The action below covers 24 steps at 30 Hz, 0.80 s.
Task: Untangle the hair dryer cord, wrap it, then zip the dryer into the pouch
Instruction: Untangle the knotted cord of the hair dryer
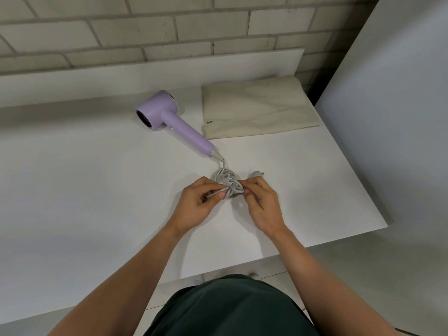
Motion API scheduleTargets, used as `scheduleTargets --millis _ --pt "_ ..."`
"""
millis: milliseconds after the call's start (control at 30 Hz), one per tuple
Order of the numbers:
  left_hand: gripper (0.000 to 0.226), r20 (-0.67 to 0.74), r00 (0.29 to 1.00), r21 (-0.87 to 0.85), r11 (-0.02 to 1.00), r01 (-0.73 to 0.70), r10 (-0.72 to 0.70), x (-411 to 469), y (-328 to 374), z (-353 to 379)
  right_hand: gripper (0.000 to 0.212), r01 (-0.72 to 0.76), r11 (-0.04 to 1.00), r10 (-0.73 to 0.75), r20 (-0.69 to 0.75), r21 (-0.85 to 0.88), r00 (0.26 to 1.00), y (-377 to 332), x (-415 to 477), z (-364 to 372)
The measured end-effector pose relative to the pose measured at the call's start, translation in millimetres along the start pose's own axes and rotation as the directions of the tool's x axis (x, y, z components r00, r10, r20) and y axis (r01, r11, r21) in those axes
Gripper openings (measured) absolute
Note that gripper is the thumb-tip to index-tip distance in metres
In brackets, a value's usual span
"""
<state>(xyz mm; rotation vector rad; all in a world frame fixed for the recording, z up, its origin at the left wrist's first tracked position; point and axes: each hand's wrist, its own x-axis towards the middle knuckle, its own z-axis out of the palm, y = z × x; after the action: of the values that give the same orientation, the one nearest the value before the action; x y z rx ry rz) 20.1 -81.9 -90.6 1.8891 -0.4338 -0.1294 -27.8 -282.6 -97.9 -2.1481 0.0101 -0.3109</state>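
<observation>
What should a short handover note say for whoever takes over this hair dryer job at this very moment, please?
Left hand: pinches the left side of the tangled white cord.
Right hand: pinches the right side of the same knot.
Lilac hair dryer: lies on the white table, with its cord running from the handle to the knot. The plug lies just beyond the right hand.
Cream pouch: lies flat to the right of the dryer. I cannot tell whether its zip is open.
Done: nothing yet; the cord is knotted.
Left: untangle and wrap the cord, put the dryer in the pouch, zip it.
</observation>
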Motion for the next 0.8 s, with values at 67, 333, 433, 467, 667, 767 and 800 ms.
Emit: scheduleTargets --millis 67,333,433,467,667,767,800 --pt "0.021 -0.016 1.000 -0.049 0.999 0.017 -0.017 0.2 1.9 -1.4 0.047 -0.029 0.998 0.027 0.039 0.057 0.999 -7.4 -1.3 -3.1" --pt "0.024 0.035 0.999 -0.044 0.999 0.019 -0.017 2.9 -2.2 -0.1 0.045 -0.106 0.992 0.109 0.052 -0.066 0.993 -12.8 1.5 2.2" --pt "0.020 0.037 0.999 0.011 1.000 -0.015 0.015 2.3 -3.3 -2.7 0.028 -0.106 0.994 0.106 0.001 -0.010 0.994 -11.1 3.6 1.2" --pt "0.020 0.031 0.999 0.005 1.000 -0.023 0.022 1.5 -3.6 -3.5 0.028 -0.118 0.993 0.119 -0.030 0.011 0.992 -12.2 4.6 0.0" --pt "0.018 -0.017 0.999 -0.013 0.999 0.032 -0.032 -1.4 -1.2 -4.8 0.065 -0.226 0.970 0.229 -0.023 0.089 0.973 -13.1 3.7 -2.0" --pt "0.013 -0.053 0.998 0.067 0.998 0.018 -0.015 -4.1 0.5 -2.4 0.066 -0.122 0.987 0.113 -0.083 -0.106 0.990 -6.7 -0.1 3.7" --pt "0.013 -0.069 0.998 0.084 0.996 0.016 -0.010 -5.0 -0.4 -1.3 0.067 -0.113 0.986 0.102 -0.095 -0.121 0.990 -5.7 -0.8 4.9"
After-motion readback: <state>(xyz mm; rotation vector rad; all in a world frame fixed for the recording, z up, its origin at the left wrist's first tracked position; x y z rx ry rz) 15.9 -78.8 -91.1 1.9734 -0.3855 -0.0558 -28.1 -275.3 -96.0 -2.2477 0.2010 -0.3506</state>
